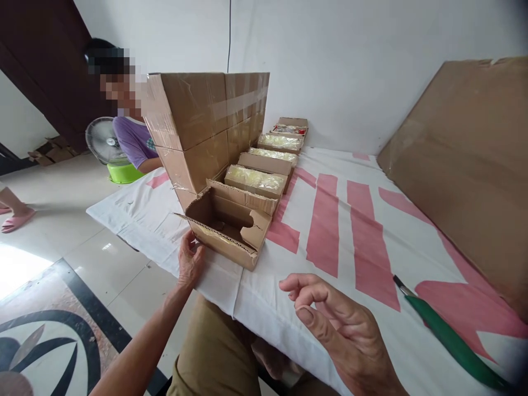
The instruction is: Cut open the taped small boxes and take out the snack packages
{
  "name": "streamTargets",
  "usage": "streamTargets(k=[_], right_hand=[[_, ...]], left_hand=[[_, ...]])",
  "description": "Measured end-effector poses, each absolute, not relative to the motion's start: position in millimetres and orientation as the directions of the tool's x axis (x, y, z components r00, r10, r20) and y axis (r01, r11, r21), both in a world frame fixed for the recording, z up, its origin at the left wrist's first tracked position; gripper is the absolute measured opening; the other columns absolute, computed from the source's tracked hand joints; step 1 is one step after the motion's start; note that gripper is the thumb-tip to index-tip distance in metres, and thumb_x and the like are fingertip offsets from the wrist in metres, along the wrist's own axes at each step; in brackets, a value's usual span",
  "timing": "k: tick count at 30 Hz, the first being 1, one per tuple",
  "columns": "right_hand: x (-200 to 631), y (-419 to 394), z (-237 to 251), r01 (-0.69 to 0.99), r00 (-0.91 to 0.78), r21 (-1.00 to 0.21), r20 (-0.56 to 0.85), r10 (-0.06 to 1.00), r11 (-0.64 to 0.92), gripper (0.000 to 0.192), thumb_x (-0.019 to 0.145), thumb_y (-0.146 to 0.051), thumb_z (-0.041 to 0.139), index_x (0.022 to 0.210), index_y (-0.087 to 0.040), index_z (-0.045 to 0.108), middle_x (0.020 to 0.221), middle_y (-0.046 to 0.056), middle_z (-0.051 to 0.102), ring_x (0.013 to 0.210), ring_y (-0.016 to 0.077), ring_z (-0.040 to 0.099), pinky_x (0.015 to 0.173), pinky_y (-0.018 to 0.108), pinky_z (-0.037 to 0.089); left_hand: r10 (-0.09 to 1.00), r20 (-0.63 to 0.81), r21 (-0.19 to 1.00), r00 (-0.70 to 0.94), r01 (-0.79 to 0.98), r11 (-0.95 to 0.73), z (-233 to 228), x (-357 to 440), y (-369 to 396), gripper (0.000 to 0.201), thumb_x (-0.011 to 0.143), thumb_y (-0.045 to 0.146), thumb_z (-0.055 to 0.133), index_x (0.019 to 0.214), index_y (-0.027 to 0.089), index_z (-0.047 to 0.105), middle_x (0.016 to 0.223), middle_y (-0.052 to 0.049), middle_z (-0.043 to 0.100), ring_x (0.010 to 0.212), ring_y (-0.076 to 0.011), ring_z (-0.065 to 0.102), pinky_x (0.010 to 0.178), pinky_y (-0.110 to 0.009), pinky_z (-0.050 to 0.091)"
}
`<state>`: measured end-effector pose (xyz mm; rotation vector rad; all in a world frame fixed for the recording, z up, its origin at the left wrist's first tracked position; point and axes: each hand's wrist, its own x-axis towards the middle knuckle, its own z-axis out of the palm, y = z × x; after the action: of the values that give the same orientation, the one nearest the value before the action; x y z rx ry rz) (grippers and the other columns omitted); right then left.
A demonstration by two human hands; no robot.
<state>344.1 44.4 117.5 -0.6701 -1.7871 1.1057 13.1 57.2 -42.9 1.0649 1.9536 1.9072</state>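
Note:
An open cardboard box (225, 242) lies at the table's near edge, its lid raised and its inside showing bare brown walls. My left hand (190, 258) rests against the box's near left corner, fingers partly hidden behind it. To the right, my right hand (338, 324) hovers over the cloth with fingers curved and apart, holding nothing. Behind the open box runs a row of similar boxes, among them one with a yellowish clear-wrapped filling (256, 179). A green-handled tool (457, 341) with a narrow dark tip lies on the cloth at the right.
Taped cardboard boxes (202, 110) stand stacked at the left of the row. A large cardboard sheet (457, 154) leans at the right. Red-and-white cloth (325, 220) covers the table. Beyond the stack sits a person (134, 137), near a fan (105, 140) and a green basin (124, 173).

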Motion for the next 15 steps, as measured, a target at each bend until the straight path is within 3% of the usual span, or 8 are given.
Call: streamTargets(k=[3,7,11,15], right_hand=[[342.3,42.6,114.6,-0.039,-0.440,-0.906,0.394,0.807,0.421,0.037,0.098,-0.049,0.070,0.072,-0.023,0.064,0.086,0.003,0.074,0.085,0.0182,0.072,0.074,0.025,0.058],[335.7,41.7,109.0,0.000,-0.504,-0.932,0.312,0.805,0.362,0.046,0.106,-0.049,0.053,0.069,-0.023,0.063,0.081,0.004,0.071,0.076,0.0179,0.067,0.062,0.026,0.052],[314.0,42.9,97.0,0.166,-0.628,-0.894,0.230,0.743,0.417,0.030,0.100,-0.039,0.059,0.074,-0.023,0.065,0.095,0.004,0.075,0.084,0.0186,0.070,0.078,0.029,0.056],[296.4,50.9,67.7,0.409,-0.597,-0.788,0.151,0.788,0.461,0.023,0.094,-0.039,0.055,0.079,-0.025,0.067,0.093,0.004,0.076,0.090,0.0233,0.071,0.086,0.037,0.055]], left_hand=[[0.617,0.315,0.940,-0.721,0.327,-0.097,-43.5,12.5,57.1,0.057,0.070,0.018,0.059,0.126,0.022,0.064,0.126,-0.008,0.072,0.117,-0.0272,0.067,0.105,-0.045,0.053],[0.614,0.306,0.945,-0.728,0.312,-0.101,-44.4,13.0,57.6,0.056,0.071,0.018,0.059,0.126,0.022,0.064,0.126,-0.009,0.072,0.118,-0.0277,0.066,0.106,-0.046,0.051],[0.605,0.311,0.945,-0.733,0.306,-0.115,-45.0,13.8,59.6,0.055,0.071,0.017,0.058,0.126,0.022,0.064,0.126,-0.008,0.072,0.120,-0.0269,0.066,0.107,-0.044,0.051],[0.599,0.322,0.943,-0.733,0.306,-0.132,-45.7,13.6,62.0,0.058,0.071,0.017,0.058,0.128,0.022,0.063,0.125,-0.009,0.071,0.119,-0.0264,0.065,0.106,-0.044,0.051]])
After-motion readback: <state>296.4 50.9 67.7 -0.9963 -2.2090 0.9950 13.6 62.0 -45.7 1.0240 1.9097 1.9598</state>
